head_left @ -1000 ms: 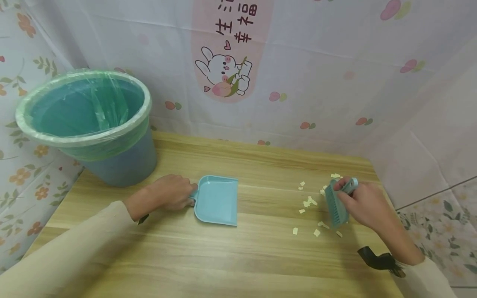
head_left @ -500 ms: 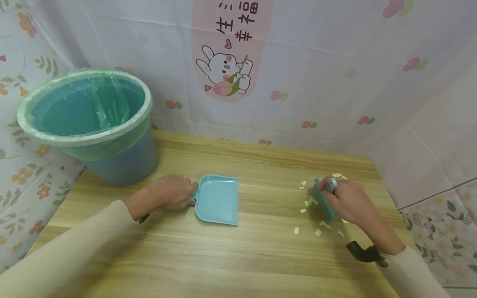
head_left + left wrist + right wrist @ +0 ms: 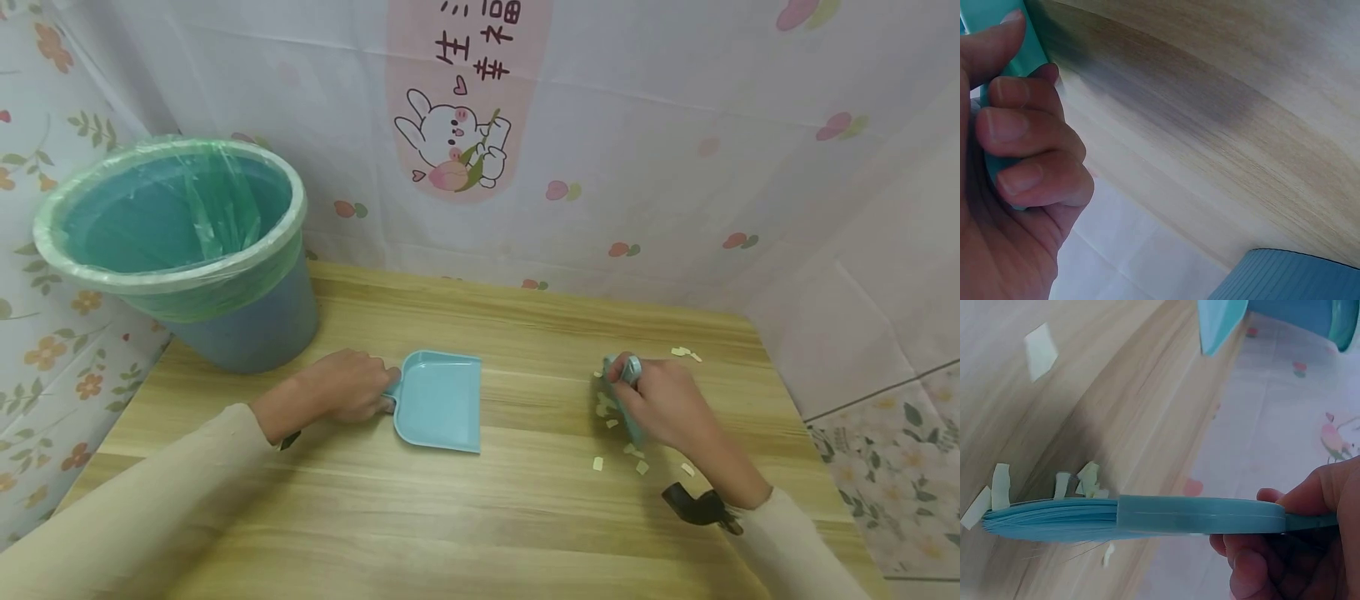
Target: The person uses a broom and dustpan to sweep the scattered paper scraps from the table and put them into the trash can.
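Note:
My left hand (image 3: pixel 351 387) grips the handle of a light blue dustpan (image 3: pixel 438 402), which lies on the wooden table with its straight lip facing right. In the left wrist view, fingers curl round the teal handle (image 3: pixel 1017 56). At the right, my right hand (image 3: pixel 667 400) holds a small blue brush (image 3: pixel 626 412) by its handle, bristles down at the table. Pale yellow paper scraps (image 3: pixel 606 406) lie along the brush's left side. Seen from the right wrist, several scraps (image 3: pixel 1000 486) touch the bristles (image 3: pixel 1054 519).
A blue bin (image 3: pixel 251 329) with a green plastic liner stands at the table's back left. A few scraps (image 3: pixel 684 352) lie near the back right, and another (image 3: pixel 687 470) sits in front of the brush. A printed curtain (image 3: pixel 637 167) hangs behind the table (image 3: pixel 420 525).
My right hand has moved the brush left across the table, and the scraps now gather along its left side. The left hand and dustpan have stayed in place.

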Demonstrator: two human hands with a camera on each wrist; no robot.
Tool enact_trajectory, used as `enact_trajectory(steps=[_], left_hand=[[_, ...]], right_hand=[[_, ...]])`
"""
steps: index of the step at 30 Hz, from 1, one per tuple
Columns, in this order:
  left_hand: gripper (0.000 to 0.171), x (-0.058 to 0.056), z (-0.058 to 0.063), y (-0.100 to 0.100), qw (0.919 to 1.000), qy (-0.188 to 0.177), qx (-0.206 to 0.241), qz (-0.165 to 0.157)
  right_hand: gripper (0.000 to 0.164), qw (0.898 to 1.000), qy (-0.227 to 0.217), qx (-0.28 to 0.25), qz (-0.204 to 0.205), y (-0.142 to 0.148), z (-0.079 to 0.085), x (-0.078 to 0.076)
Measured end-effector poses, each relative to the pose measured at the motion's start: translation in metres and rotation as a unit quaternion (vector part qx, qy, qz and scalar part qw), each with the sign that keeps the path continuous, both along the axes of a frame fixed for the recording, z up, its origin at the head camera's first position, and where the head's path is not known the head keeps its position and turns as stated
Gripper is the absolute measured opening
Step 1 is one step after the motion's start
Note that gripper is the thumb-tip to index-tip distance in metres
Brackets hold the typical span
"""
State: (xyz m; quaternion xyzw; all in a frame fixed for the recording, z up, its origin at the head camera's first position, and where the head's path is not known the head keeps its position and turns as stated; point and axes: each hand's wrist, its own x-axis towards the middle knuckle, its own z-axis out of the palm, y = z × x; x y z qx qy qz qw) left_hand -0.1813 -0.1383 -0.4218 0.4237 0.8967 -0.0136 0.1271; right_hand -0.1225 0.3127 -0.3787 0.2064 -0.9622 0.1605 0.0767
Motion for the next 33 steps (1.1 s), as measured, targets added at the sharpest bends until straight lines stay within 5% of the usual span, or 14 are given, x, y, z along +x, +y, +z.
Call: enact_trajectory(steps=[21,28,33], left_hand=[[0.033,0.002,-0.002,-0.001,1.0,0.007,0.0,-0.002],[0.033,0.003,-0.001,-0.002,0.9999,0.015,0.008,-0.005],[0.033,0.002,-0.001,-0.002,0.9999,0.012,0.007,-0.003]], right_hand=[[0.019,0.997,-0.013,-0.056,0.047,-0.051,-0.001,-0.017],[0.019,0.995,-0.033,-0.088,0.028,-0.051,0.015,-0.02],[0.021,0.998,-0.01,-0.063,0.022,-0.044,0.022,-0.034]])
